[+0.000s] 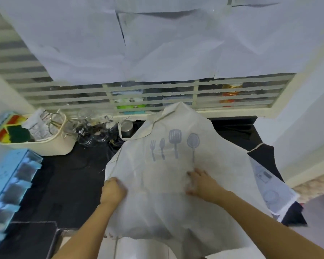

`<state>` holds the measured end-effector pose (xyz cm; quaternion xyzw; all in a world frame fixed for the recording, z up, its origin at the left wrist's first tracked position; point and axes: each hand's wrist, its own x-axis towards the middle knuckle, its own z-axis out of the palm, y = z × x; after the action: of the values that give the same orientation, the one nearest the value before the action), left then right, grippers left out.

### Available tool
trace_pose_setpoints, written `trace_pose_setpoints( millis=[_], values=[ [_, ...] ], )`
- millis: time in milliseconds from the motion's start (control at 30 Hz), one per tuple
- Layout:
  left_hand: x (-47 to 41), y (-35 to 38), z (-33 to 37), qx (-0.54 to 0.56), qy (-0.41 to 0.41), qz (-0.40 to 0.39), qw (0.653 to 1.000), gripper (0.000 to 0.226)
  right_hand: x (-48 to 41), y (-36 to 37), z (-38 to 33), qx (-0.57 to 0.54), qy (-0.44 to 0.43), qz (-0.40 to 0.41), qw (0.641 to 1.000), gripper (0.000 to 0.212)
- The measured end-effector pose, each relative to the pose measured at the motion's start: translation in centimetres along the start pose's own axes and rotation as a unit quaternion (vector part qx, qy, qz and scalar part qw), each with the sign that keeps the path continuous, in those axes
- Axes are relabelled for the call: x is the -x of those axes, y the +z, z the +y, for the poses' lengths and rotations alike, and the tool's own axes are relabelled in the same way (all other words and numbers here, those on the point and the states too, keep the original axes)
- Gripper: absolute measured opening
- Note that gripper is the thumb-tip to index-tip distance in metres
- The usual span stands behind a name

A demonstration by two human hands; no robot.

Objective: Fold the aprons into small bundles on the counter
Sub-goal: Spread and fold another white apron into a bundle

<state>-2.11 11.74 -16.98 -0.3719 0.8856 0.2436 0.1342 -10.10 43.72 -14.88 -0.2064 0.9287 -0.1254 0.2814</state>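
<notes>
A cream apron [176, 174] printed with grey utensils lies spread over the dark counter [67, 180], its lower part hanging over the front edge. My left hand [113, 191] is closed on the apron's left edge. My right hand [202, 184] rests flat on the cloth below the print, fingers apart. A second, white apron [269, 191] with a faint print lies under the cream one at the right. A dark cloth [264, 152] shows beneath both.
A cream basket [45, 144] with sponges and papers stands at the back left. Beside it are glass jars [88, 128] and a metal cup [127, 128]. A blue plastic organiser [9, 187] runs along the left. A slatted window [157, 96] closes the back.
</notes>
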Motion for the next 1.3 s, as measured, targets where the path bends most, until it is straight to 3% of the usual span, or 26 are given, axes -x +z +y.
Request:
trace_pose_setpoints(
  millis=[67, 167, 300, 367, 467, 567, 633, 700, 800, 867, 933, 1000, 1067, 1100, 1300],
  values=[
    [-0.5, -1.3, -1.8, 0.012, -0.027, 0.008, 1.0, 0.058, -0.6, 2.0, -0.3, 0.061, 0.036, -0.016, 0.997, 0.096],
    [-1.8, -4.5, -3.6, 0.099, -0.014, 0.058, 0.993, 0.089, -1.0, 2.7, 0.4, 0.104, 0.06, -0.021, 0.992, 0.101],
    [-4.3, -10.5, -4.2, 0.188, -0.006, 0.181, 0.965, 0.066, -1.5, 2.8, 0.7, 0.129, 0.038, 0.0, 0.991, 0.093],
    [-5.3, -13.2, -3.9, 0.257, -0.039, 0.191, 0.947, 0.05, -1.3, 2.5, 0.4, 0.093, 0.034, 0.02, 0.995, 0.086],
    [-5.0, -13.8, -3.1, 0.389, -0.073, 0.11, 0.912, 0.027, -0.3, 2.6, -1.0, -0.029, 0.039, 0.099, 0.994, 0.058],
    [-1.2, -9.0, -2.8, 0.265, 0.008, 0.029, 0.964, 0.023, 2.3, 3.3, -3.0, -0.162, 0.05, 0.206, 0.964, 0.03],
    [3.6, -4.2, -2.9, 0.139, 0.131, -0.016, 0.982, 0.024, 5.2, 4.5, -4.2, -0.27, 0.062, 0.267, 0.923, 0.01],
    [8.4, 0.6, -3.1, 0.072, 0.214, -0.058, 0.972, 0.043, 8.5, 6.2, -4.7, -0.392, 0.101, 0.295, 0.865, 0.024],
    [13.9, 5.5, -3.7, 0.112, 0.257, -0.066, 0.958, 0.05, 12.9, 10.8, -4.6, -0.536, 0.196, 0.28, 0.772, 0.041],
    [15.8, 7.2, -4.3, 0.164, 0.237, -0.076, 0.955, 0.039, 14.9, 14.5, -3.7, -0.61, 0.281, 0.242, 0.7, 0.031],
    [16.2, 8.1, -4.8, 0.229, 0.184, -0.109, 0.95, 0.029, 15.7, 17.6, -2.5, -0.696, 0.343, 0.178, 0.605, 0.014],
    [16.1, 8.8, -5.2, 0.286, 0.12, -0.153, 0.938, 0.029, 15.9, 19.8, -1.6, -0.776, 0.377, 0.13, 0.489, 0.006],
    [15.7, 9.4, -5.3, 0.325, 0.053, -0.189, 0.925, 0.038, 15.2, 21.0, -1.0, -0.82, 0.38, 0.121, 0.41, 0.011],
    [15.5, 9.7, -5.4, 0.339, 0.029, -0.199, 0.919, 0.041, 14.5, 21.2, -0.8, -0.832, 0.371, 0.119, 0.395, 0.014],
    [14.1, 10.5, -5.9, 0.401, -0.041, -0.22, 0.889, 0.049, 10.9, 21.9, -1.0, -0.862, 0.309, 0.095, 0.39, 0.019]
  ],
)
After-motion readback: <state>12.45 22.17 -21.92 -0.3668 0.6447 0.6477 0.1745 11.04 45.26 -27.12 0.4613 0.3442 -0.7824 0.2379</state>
